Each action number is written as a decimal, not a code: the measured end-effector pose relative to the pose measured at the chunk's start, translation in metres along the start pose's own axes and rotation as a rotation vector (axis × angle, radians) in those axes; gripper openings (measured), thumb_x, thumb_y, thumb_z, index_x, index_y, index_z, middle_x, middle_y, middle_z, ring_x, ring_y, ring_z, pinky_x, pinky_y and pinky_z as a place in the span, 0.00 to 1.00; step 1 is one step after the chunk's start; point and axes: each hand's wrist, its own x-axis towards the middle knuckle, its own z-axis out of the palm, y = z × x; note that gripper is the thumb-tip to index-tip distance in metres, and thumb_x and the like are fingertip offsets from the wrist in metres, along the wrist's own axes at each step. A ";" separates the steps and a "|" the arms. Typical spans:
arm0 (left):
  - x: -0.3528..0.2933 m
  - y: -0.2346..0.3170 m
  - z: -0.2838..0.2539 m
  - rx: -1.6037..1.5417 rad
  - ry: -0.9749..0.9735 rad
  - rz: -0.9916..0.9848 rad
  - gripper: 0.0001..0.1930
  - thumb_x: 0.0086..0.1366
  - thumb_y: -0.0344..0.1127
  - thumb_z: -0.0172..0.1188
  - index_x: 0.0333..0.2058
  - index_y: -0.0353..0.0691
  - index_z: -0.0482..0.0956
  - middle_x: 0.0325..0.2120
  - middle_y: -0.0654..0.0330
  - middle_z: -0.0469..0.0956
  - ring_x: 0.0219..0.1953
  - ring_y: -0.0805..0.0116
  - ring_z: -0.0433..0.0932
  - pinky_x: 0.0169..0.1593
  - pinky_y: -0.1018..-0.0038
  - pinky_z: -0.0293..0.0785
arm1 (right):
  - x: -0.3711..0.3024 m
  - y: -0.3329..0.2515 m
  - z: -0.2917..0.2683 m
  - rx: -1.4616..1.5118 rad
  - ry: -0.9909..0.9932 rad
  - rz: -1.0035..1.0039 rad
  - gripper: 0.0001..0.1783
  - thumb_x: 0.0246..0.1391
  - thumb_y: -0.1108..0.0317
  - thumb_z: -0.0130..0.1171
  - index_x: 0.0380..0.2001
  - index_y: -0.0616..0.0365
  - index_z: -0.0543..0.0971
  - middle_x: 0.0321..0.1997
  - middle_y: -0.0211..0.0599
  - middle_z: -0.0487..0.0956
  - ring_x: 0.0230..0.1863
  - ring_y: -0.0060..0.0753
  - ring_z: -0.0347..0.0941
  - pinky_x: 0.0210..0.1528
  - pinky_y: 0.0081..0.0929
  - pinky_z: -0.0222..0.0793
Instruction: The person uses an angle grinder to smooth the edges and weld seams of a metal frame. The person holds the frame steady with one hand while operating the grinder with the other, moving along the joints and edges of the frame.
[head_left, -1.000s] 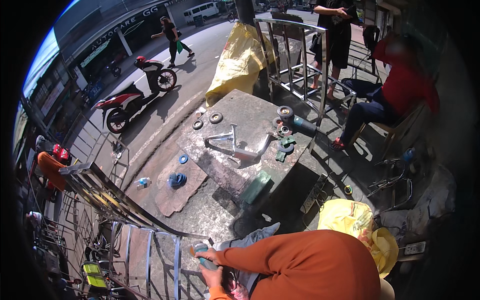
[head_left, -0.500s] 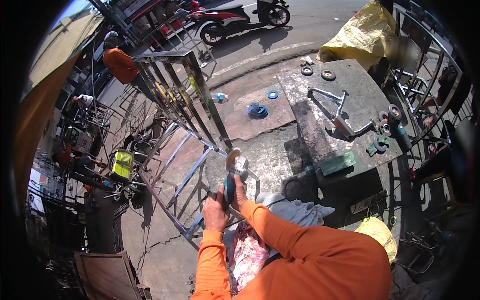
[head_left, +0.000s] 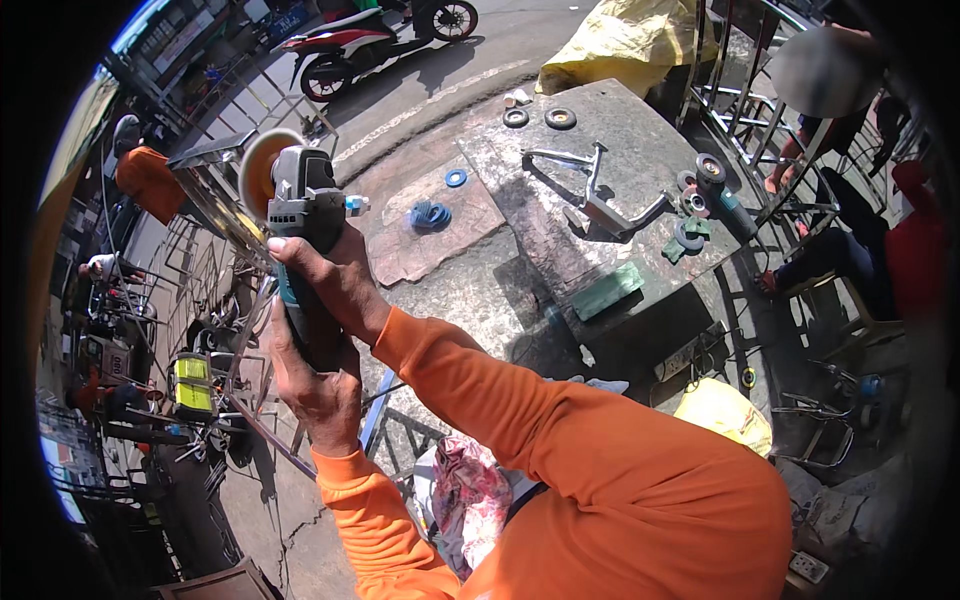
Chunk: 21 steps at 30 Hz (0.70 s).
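An angle grinder (head_left: 305, 200) with a grey head and teal body is raised in front of me, gripped by both hands. Wrapped round its body just behind the head is my right hand (head_left: 345, 285), thumb lying along the side. My left hand (head_left: 318, 395) closes on the rear end of the body. The grinder's round orange-brown disc (head_left: 262, 172) faces left. Beyond it stands a welded frame of shiny metal bars (head_left: 205, 157), largely hidden behind the grinder and my hands. Whether the disc touches a bar, I cannot tell.
On a low table (head_left: 640, 120) to the right lie a bent metal bracket (head_left: 595, 195), several discs and a second grinder (head_left: 725, 195). A blue coil (head_left: 428, 215) rests left of it. Seated people are at the right; a motorcycle (head_left: 375, 45) stands on the road.
Both hands have lifted the grinder up and to the left, closer to me, from lower on the metal frame. My view has turned rightward.
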 end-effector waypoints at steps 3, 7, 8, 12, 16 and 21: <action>-0.066 -0.026 0.012 0.015 -0.110 -0.119 0.37 0.53 0.27 0.65 0.63 0.35 0.63 0.47 0.43 0.74 0.47 0.42 0.75 0.51 0.58 0.72 | -0.051 0.065 -0.036 0.057 0.089 0.097 0.21 0.46 0.55 0.66 0.38 0.59 0.77 0.32 0.25 0.75 0.32 0.19 0.69 0.36 0.23 0.68; -0.157 -0.064 0.027 0.031 -0.391 -0.247 0.37 0.54 0.30 0.66 0.62 0.34 0.63 0.45 0.42 0.75 0.46 0.41 0.75 0.49 0.57 0.71 | -0.123 0.153 -0.095 0.146 0.328 0.335 0.19 0.49 0.53 0.65 0.36 0.57 0.78 0.31 0.24 0.75 0.31 0.18 0.69 0.33 0.22 0.67; -0.178 -0.068 0.029 0.004 -0.428 -0.257 0.36 0.54 0.31 0.67 0.62 0.34 0.64 0.44 0.42 0.75 0.46 0.41 0.76 0.48 0.57 0.72 | -0.144 0.168 -0.115 0.147 0.333 0.482 0.18 0.49 0.54 0.65 0.35 0.57 0.78 0.29 0.23 0.75 0.30 0.18 0.69 0.33 0.22 0.67; -0.222 -0.070 0.019 -0.047 -0.647 -0.466 0.29 0.58 0.36 0.66 0.56 0.31 0.71 0.43 0.41 0.77 0.43 0.43 0.78 0.48 0.60 0.73 | -0.197 0.231 -0.158 0.164 0.589 0.664 0.23 0.43 0.50 0.67 0.30 0.62 0.82 0.26 0.26 0.78 0.23 0.21 0.69 0.28 0.24 0.66; -0.190 -0.020 -0.013 -0.299 -0.585 -0.696 0.14 0.60 0.32 0.64 0.41 0.29 0.78 0.38 0.47 0.80 0.42 0.55 0.79 0.48 0.66 0.73 | -0.208 0.267 -0.213 0.430 0.646 0.928 0.22 0.45 0.46 0.65 0.29 0.55 0.77 0.22 0.35 0.77 0.22 0.33 0.74 0.29 0.31 0.73; -0.102 0.124 -0.084 -1.273 0.053 -0.504 0.14 0.65 0.46 0.61 0.35 0.40 0.76 0.27 0.56 0.77 0.38 0.53 0.76 0.42 0.48 0.73 | -0.203 0.270 -0.226 0.651 0.536 1.032 0.33 0.39 0.33 0.61 0.29 0.56 0.75 0.24 0.39 0.77 0.24 0.39 0.75 0.31 0.39 0.74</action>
